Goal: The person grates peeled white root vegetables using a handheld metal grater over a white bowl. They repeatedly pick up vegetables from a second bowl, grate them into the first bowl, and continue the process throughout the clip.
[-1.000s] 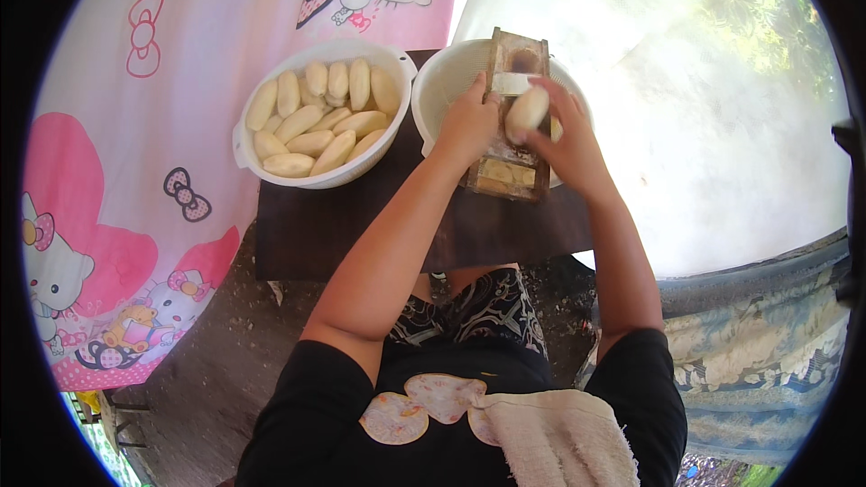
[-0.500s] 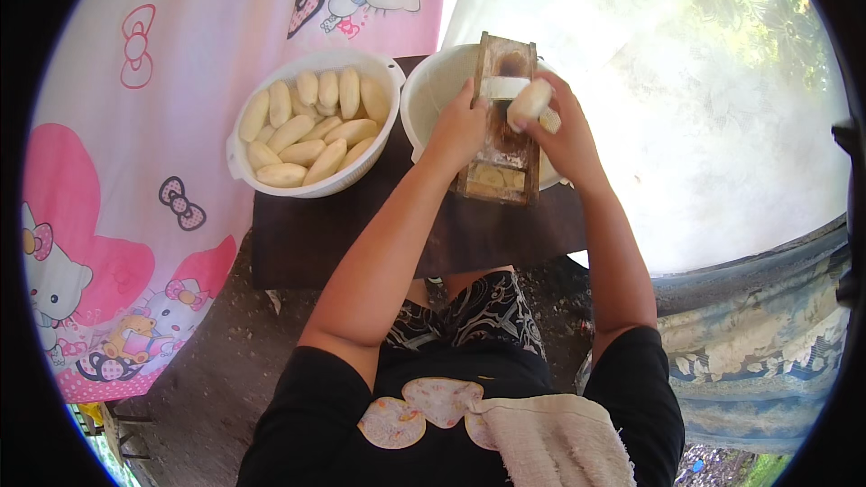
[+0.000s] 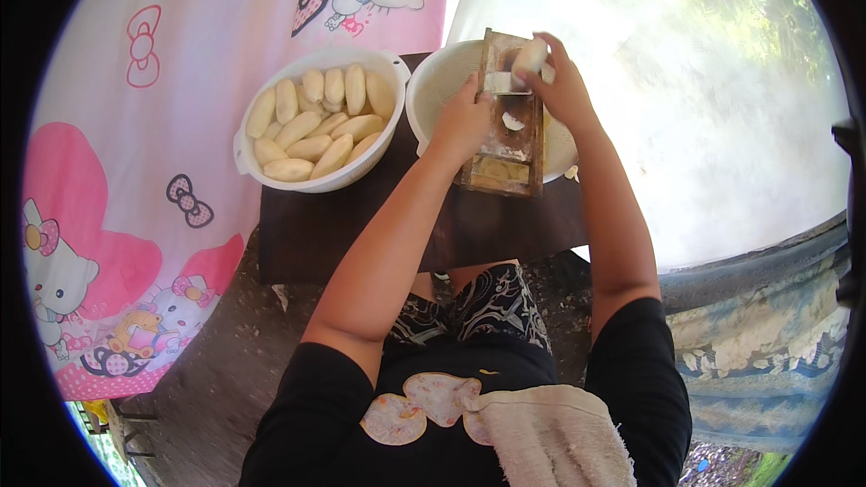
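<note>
While left hand (image 3: 462,119) steadies wooden slicer (image 3: 505,117), right hand (image 3: 557,81) gripping peeled piece (image 3: 529,56) now higher, seemingly near top

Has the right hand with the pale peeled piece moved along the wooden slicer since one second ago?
Yes. The right hand slid with the pale peeled piece from the middle of the wooden slicer up to its far end, over the white bowl.

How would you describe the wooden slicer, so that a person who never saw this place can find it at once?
Look at the dark table with two white bowls. The slicer is the flat brown wooden board leaning over the right bowl, not the left bowl full of peeled pale pieces. The left hand steadies its edge, and the right hand presses a pale piece at its top; it is the only wooden thing there.
</note>
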